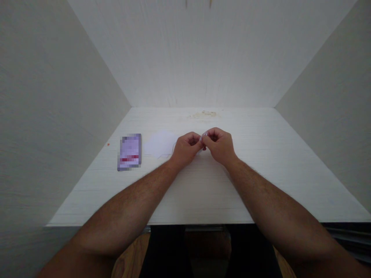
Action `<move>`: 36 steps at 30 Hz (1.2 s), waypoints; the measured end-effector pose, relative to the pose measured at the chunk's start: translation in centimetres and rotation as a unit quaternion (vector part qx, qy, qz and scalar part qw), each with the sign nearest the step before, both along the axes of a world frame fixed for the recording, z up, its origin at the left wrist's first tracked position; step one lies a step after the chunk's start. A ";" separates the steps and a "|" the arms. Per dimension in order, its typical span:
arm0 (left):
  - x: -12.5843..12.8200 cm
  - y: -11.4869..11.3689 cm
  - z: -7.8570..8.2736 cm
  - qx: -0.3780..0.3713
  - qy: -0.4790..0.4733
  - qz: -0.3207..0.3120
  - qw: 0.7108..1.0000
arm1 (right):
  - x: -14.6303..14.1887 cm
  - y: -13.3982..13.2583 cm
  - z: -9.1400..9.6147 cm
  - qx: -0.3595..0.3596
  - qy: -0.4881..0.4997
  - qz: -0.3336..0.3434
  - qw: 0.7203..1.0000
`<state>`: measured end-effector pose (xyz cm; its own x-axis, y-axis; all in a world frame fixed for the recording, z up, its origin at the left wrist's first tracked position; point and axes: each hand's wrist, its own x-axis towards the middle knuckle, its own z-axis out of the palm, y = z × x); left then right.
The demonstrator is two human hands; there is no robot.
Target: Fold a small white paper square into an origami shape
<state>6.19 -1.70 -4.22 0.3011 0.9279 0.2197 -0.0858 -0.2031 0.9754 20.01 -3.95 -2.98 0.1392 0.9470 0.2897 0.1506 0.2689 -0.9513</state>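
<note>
My left hand [187, 150] and my right hand [222, 147] meet over the middle of the white table. Fingertips of both are pinched together on a small piece of white paper [206, 134]. Only slivers of it show between the fingers, so its full shape is hidden. White paper sheets [161, 143] lie flat on the table just left of my left hand, partly covered by it.
A phone-like rectangular object [130, 151], blurred into purple blocks, lies on the left of the table. White walls enclose the table [278, 185] at the back and sides. Near the back wall is a brownish stain [205, 114]; a tiny orange speck [108, 144] sits at left.
</note>
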 end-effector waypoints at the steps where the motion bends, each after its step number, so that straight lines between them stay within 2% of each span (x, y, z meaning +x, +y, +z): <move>1: 0.0 0.0 0.0 -0.003 -0.005 0.001 1.000 | 0.0 0.0 0.0 0.000 0.004 0.001 1.000; 6: 0.2 0.0 0.1 -0.012 -0.019 0.003 1.000 | 0.1 0.0 -0.1 0.013 0.001 -0.008 1.000; 12: 0.0 0.1 0.1 0.001 0.014 0.026 1.000 | 0.1 -0.2 0.0 0.053 -0.054 -0.065 0.995; 36: 0.1 -0.2 0.2 -0.030 0.030 0.011 0.999 | 0.2 -0.3 0.4 0.077 -0.032 -0.073 0.994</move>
